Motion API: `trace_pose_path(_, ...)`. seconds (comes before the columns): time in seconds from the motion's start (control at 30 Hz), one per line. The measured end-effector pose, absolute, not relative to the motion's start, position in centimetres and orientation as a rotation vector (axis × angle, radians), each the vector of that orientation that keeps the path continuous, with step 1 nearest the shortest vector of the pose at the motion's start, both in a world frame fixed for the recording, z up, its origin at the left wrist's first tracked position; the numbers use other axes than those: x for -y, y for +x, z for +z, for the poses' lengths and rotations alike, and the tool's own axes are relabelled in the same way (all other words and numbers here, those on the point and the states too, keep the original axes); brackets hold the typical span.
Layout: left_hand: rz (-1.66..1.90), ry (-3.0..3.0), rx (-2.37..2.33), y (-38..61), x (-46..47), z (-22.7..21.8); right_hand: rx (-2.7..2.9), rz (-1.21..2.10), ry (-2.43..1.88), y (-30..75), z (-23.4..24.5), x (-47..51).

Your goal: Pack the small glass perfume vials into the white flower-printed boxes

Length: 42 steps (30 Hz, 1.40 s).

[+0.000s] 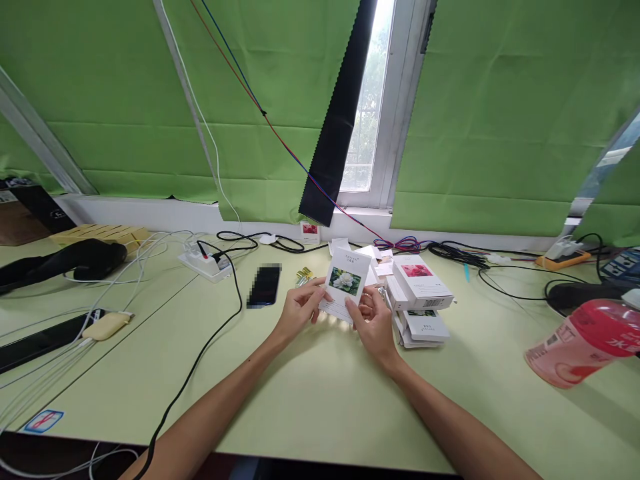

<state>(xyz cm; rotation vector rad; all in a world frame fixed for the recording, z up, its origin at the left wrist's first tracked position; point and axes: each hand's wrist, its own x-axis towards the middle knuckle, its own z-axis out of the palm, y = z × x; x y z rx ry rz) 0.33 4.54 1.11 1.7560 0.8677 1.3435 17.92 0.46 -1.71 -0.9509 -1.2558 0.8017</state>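
Observation:
A white card-like packet [345, 281] with a white flower photo stands tilted up between my two hands, above the table. My left hand [304, 303] pinches its lower left edge, while my right hand [371, 320] grips the lower right corner with the thumb in front. Whether it is a flat card or a thin sachet, I cannot tell. Just right of my right hand lie stacked white boxes [423, 279], the top one with a pink flower picture. Below them sits another white packet [426, 327] with a white flower. Small gold clips or wrappers [303, 275] lie behind my left hand.
A phone [265, 285] lies left of my hands, near a white power strip [205, 262] and a black cable. A pink drink bottle [583, 341] lies tilted at right. Cables [460, 252] run along the back edge below green curtains [500, 133].

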Motion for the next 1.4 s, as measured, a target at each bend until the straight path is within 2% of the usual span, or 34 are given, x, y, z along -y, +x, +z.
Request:
trace_pose_path(0.87, 1.395, 1.479, -1.158, 0.3, -5.2, 1.2, 1.707, 0.474, -1.093, 17.7, -2.9, -0.4)
trace_pose_path(1.4, 1.247, 1.584, -1.129, 0.8, -4.9, 0.7, 1.769, 0.66, -0.883, 17.6, -3.7, -0.3)
